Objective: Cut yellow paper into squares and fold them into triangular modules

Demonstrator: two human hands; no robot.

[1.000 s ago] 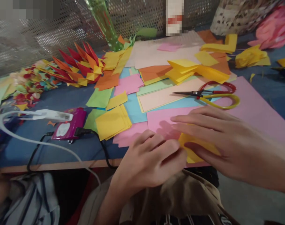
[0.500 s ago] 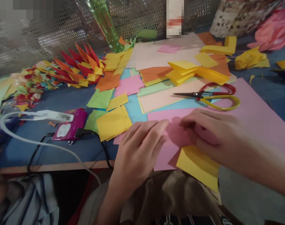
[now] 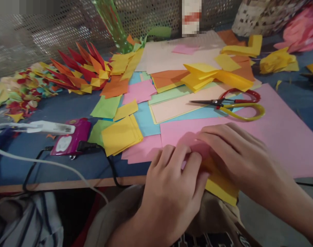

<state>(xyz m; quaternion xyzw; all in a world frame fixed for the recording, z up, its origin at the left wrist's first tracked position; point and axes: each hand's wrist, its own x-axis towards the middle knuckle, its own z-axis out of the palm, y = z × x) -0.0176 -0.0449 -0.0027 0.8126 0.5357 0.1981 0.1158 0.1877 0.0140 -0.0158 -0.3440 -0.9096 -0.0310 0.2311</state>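
Note:
Near the table's front edge, a small piece of pink paper [image 3: 203, 151] is between my two hands, partly covered by them. My left hand [image 3: 175, 181] has its fingers curled closed at the paper's near side. From the right, my right hand [image 3: 236, 151] grips the same paper, fingers bent over it and the tips partly hidden. Under both hands lies a large pink sheet [image 3: 280, 137]. A yellow paper [image 3: 222, 185] pokes out below my right hand, over the edge. Scissors [image 3: 223, 102] with one red and one yellow handle rest just beyond my hands.
Yellow squares [image 3: 122, 135], green paper [image 3: 106, 107] and folded yellow strips [image 3: 203, 77] cover the middle. At left sit a purple power adapter [image 3: 71, 137] with cables and a spiky red-orange paper piece [image 3: 81, 67]. A green bottle [image 3: 115, 27] stands behind. A striped sleeve [image 3: 33, 219] shows lower left.
My left hand has moved right and come up against the right hand at the small pink paper. The right hand has settled lower over it. The view has shifted slightly.

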